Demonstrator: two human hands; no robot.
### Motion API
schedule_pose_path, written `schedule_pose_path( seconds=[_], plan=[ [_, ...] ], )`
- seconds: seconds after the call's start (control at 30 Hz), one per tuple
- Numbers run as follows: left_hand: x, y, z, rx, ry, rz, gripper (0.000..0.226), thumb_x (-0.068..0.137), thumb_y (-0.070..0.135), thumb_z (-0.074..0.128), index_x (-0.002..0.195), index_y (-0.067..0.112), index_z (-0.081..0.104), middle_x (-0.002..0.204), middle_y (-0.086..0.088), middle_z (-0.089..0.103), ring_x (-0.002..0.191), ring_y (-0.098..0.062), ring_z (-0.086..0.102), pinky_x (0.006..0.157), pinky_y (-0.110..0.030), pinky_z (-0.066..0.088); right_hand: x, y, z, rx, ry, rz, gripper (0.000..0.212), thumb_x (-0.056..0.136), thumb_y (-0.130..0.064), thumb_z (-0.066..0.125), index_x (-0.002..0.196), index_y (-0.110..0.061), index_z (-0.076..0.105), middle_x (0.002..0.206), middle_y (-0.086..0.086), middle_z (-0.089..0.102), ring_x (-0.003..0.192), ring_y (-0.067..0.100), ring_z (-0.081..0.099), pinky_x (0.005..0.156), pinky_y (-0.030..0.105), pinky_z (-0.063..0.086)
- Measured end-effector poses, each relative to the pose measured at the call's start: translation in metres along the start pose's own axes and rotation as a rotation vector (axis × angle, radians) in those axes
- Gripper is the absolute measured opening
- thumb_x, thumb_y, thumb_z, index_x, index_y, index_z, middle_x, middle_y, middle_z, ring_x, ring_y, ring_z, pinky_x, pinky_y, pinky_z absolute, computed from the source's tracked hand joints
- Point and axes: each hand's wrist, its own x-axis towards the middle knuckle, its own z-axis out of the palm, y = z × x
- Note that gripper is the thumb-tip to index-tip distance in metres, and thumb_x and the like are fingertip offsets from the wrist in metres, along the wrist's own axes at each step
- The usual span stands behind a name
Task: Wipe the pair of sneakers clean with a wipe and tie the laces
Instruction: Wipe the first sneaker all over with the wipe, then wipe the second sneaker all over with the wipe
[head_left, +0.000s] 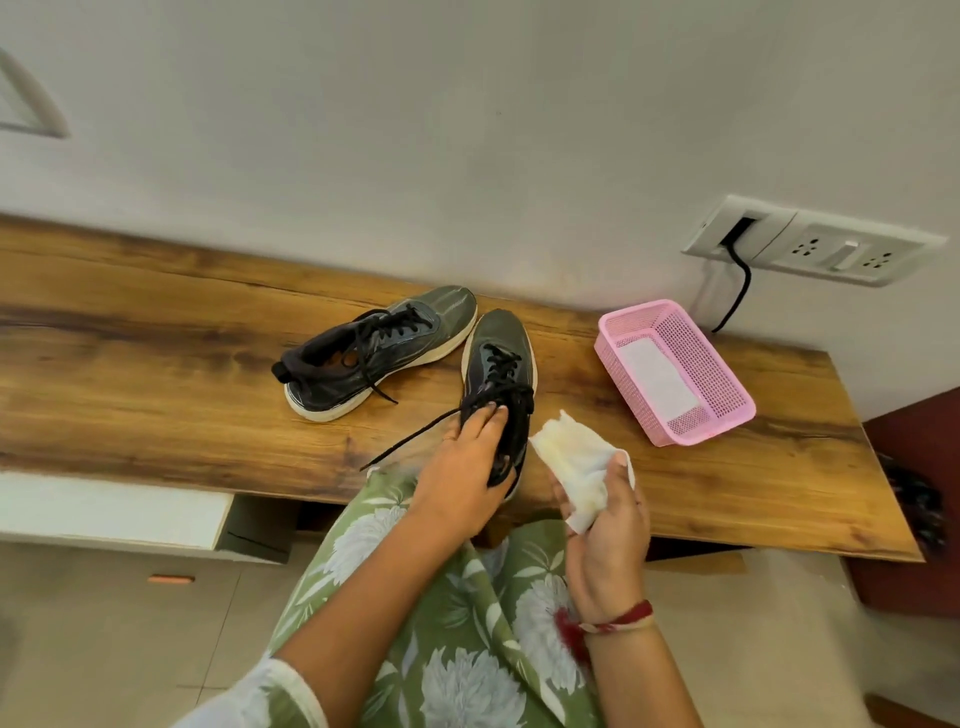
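The left hand (465, 467) is clamped over the heel collar of the nearer sneaker (497, 379), fingers curled down on the tongue side and the thumb side hidden behind the shoe, so the grip is closed on the upper rather than on the sole. The right hand (605, 530) is folded around a crumpled white wipe (569, 462), held just beside the shoe's heel and apart from it; the wipe looks already yellowed in patches.

That sneaker stands upright near the front edge of the wooden shelf (156, 374), toe pointing at the wall, with one black lace (410, 436) trailing loose toward the shelf edge. The second sneaker (374, 353) lies just beyond and to the left, tilted on its side, laces also undone. A pink plastic basket (727, 410) sits to the right, well apart, with a flat white sheet inside (probably a spare wipe).

The shoe should be light, with a soft mesh upper that gives under pressure and a firmer white midsole. Holding at the heel counter or pinning it from inside would likely steady it best for scrubbing. The damp wipe is limp and may tear if dragged over the eyelets.
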Motion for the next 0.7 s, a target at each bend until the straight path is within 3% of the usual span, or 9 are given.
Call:
schedule_pose_path(
  seconds=[0.17, 0.37, 0.53, 0.63, 0.7],
  plan=[
    [0.019, 0.005, 0.017, 0.079, -0.012, 0.026, 0.067, 0.094, 0.036, 0.051, 0.15, 0.023, 0.017, 0.155, 0.0, 0.015, 0.141, -0.031, 0.02, 0.111, -0.039, 0.033, 0.017, 0.009, 0.003, 0.078, 0.074, -0.023, 0.023, 0.1, -0.025, 0.04, 0.093, -0.015, 0.06, 0.069, -0.002, 0.071, 0.06, 0.015, 0.063, 0.05, 0.02, 0.051],
    [0.04, 0.014, 0.019, 0.125, -0.053, 0.05, 0.069, 0.095, 0.038, 0.048, 0.152, 0.024, 0.012, 0.159, 0.004, 0.011, 0.144, -0.032, 0.015, 0.111, -0.039, 0.032, 0.044, 0.015, 0.012, 0.221, 0.198, -0.013, 0.022, 0.1, -0.025, 0.039, 0.095, -0.016, 0.058, 0.095, 0.006, 0.066, 0.088, 0.021, 0.064, 0.065, 0.025, 0.057],
    [0.048, 0.022, 0.015, 0.125, -0.138, 0.083, 0.072, 0.095, 0.039, 0.049, 0.153, 0.024, 0.009, 0.158, 0.001, 0.015, 0.146, -0.031, 0.005, 0.117, -0.037, 0.017, 0.069, 0.008, 0.021, 0.412, 0.155, -0.023, 0.023, 0.101, -0.026, 0.036, 0.097, -0.017, 0.056, 0.094, 0.003, 0.067, 0.086, 0.015, 0.066, 0.077, 0.03, 0.056],
    [0.047, 0.016, 0.007, 0.134, -0.245, 0.104, 0.083, 0.089, 0.045, 0.057, 0.152, 0.029, 0.005, 0.159, 0.003, 0.011, 0.147, -0.026, 0.001, 0.119, -0.044, 0.015, 0.074, 0.012, 0.02, 0.343, 0.159, -0.016, 0.021, 0.1, -0.027, 0.038, 0.096, -0.018, 0.057, 0.09, 0.002, 0.068, 0.081, 0.014, 0.066, 0.068, 0.026, 0.058],
    [0.041, 0.008, -0.004, 0.135, -0.296, 0.133, 0.08, 0.085, 0.049, 0.061, 0.149, 0.03, 0.018, 0.153, 0.005, 0.025, 0.144, -0.019, 0.018, 0.117, -0.038, 0.022, 0.075, 0.017, 0.02, 0.232, 0.153, -0.056, 0.023, 0.1, -0.027, 0.039, 0.094, -0.017, 0.059, 0.084, 0.0, 0.07, 0.081, 0.017, 0.066, 0.064, 0.024, 0.057]
  ],
)
